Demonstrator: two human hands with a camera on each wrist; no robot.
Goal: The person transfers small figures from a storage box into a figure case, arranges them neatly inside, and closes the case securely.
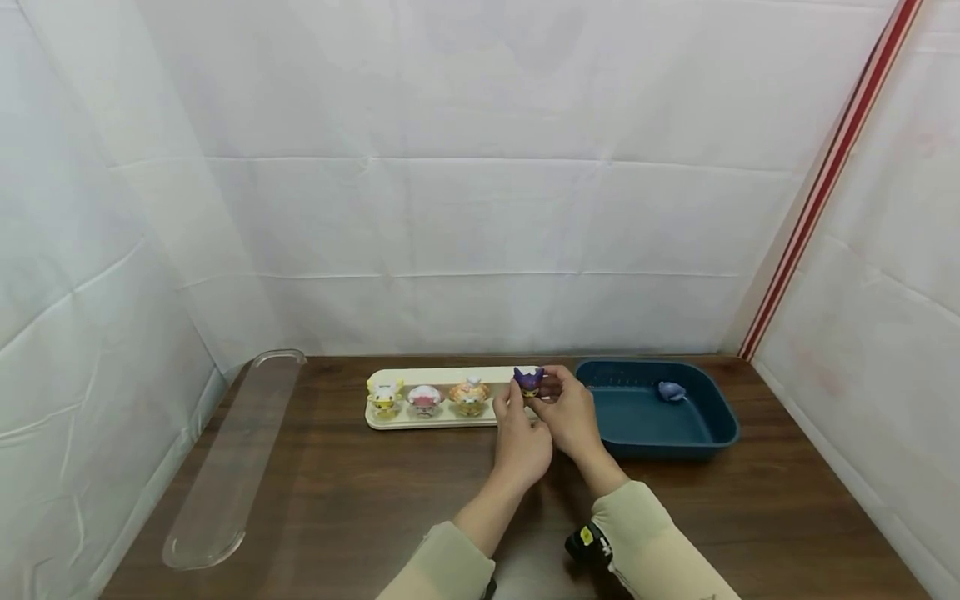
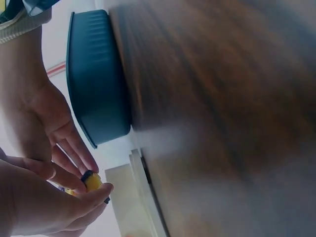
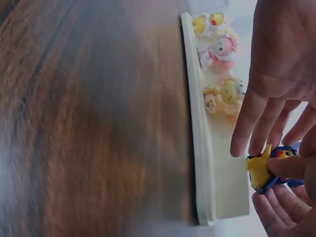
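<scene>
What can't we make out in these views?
Head: right end of cream tray, behind left hand and right hand.
Head: blue piece in teal bin, too small to identify.
Left wrist: teal bin's inside, hidden by its wall.
Right wrist: part of purple figurine, behind fingers.

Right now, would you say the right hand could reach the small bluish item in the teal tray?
Probably yes: the item lies uncovered in the nearby tray, though the right hand pinches a purple-yellow figurine.

Soft, even light fills the head view, with dim shadows on the surface (image 1: 360,508) at lower centre. Both wrist views blur the wood grain under hazy glare; upper-centre figures (image 3: 223,52) look washed out in the right one.
</scene>
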